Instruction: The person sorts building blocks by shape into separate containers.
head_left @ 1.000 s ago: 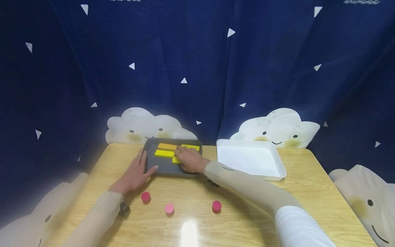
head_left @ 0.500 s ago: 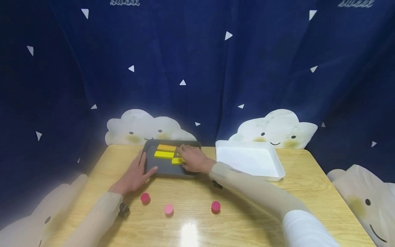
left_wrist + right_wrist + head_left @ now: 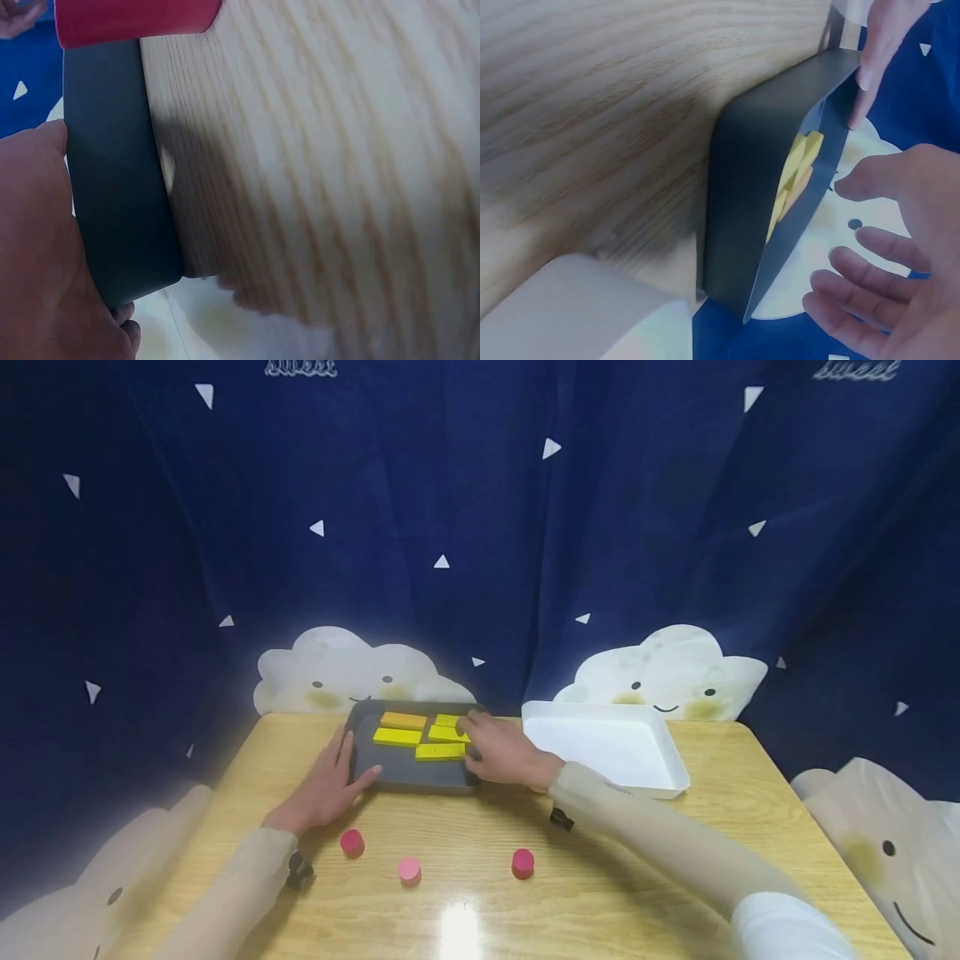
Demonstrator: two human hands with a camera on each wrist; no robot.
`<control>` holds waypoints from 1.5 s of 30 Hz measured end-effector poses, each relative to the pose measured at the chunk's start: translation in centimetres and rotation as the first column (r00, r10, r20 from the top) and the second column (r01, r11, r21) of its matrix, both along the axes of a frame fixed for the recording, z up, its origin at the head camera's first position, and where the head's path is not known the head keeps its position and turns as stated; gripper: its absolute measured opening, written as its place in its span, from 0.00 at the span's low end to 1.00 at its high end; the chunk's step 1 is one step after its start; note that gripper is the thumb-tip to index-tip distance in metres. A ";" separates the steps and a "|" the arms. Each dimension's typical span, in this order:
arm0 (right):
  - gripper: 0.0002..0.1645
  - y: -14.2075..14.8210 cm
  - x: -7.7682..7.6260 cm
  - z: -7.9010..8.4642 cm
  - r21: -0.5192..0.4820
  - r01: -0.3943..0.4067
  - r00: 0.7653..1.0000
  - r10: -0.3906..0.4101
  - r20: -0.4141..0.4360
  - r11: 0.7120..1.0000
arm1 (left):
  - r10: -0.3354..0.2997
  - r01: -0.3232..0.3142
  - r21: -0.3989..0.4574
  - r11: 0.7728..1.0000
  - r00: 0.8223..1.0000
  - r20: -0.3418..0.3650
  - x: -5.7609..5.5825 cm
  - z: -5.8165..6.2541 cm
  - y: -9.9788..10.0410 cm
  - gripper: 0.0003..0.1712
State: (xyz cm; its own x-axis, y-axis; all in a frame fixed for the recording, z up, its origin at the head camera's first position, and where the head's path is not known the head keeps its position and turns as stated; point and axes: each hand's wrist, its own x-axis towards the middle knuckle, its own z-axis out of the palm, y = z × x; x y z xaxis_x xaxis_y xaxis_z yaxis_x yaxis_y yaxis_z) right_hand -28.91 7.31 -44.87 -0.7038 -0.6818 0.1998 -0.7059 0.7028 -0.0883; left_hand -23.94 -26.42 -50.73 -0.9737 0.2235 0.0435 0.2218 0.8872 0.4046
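Note:
In the head view a dark grey tray (image 3: 390, 768) holds an orange block (image 3: 403, 721) and several yellow blocks (image 3: 440, 752), lying flat in rough rows. My left hand (image 3: 322, 785) rests along the tray's left side, fingers straight and thumb at the front rim. The left wrist view shows that hand (image 3: 37, 247) against the tray's outer wall (image 3: 116, 165). My right hand (image 3: 506, 750) is over the tray's right end, fingertips close by the yellow blocks. In the right wrist view its fingers (image 3: 862, 296) are loosely bent and spread, with nothing between them.
A white tray (image 3: 667, 787) stands just right of the grey one. Nearer the person on the wooden table (image 3: 637, 910) are a red cylinder (image 3: 352, 843), a pink cylinder (image 3: 409, 871) and another red cylinder (image 3: 522, 863). A blue curtain (image 3: 375, 568) hangs behind.
My right hand has drawn back to the right from above the blocks, uncovering more yellow ones, including one between the upper and lower rows. The left hand keeps its place on the tray.

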 end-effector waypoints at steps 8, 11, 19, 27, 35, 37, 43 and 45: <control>0.25 3.8 1.7 0.8 -0.055 0.053 0.998 -0.052 0.026 0.997 | 0.000 0.000 0.005 1.000 1.000 0.003 0.0 -0.1 0.0 0.62; 0.25 5.5 2.3 1.0 -0.079 0.067 0.998 -0.066 0.019 0.995 | 0.003 -0.003 0.002 1.000 1.000 0.003 0.0 -0.2 0.0 0.62; 0.23 10.6 3.5 0.8 -0.179 0.126 0.992 -0.127 0.004 0.976 | -0.006 0.006 0.005 1.000 1.000 0.014 0.1 0.0 0.0 0.61; 0.22 15.1 5.1 0.7 -0.199 0.243 0.970 -0.236 0.058 0.949 | -0.002 0.002 0.003 1.000 0.999 0.042 0.2 0.2 0.1 0.63; 0.27 19.2 6.3 -0.1 -0.220 0.329 0.944 -0.317 0.088 0.919 | -0.011 0.011 0.007 1.000 1.000 0.028 0.0 0.2 0.0 0.62; 0.30 20.1 6.6 -0.3 -0.221 0.342 0.940 -0.330 0.090 0.913 | -0.015 0.015 0.008 1.000 1.000 0.022 0.0 0.3 0.0 0.62; 0.31 22.0 7.4 -0.3 -0.213 0.373 0.928 -0.359 0.102 0.903 | -0.015 0.015 0.009 1.000 1.000 0.022 -0.1 0.5 -0.1 0.61; 0.32 22.6 7.7 -0.3 -0.205 0.392 0.920 -0.377 0.112 0.897 | -0.015 0.015 0.009 1.000 1.000 0.024 0.0 0.5 0.0 0.61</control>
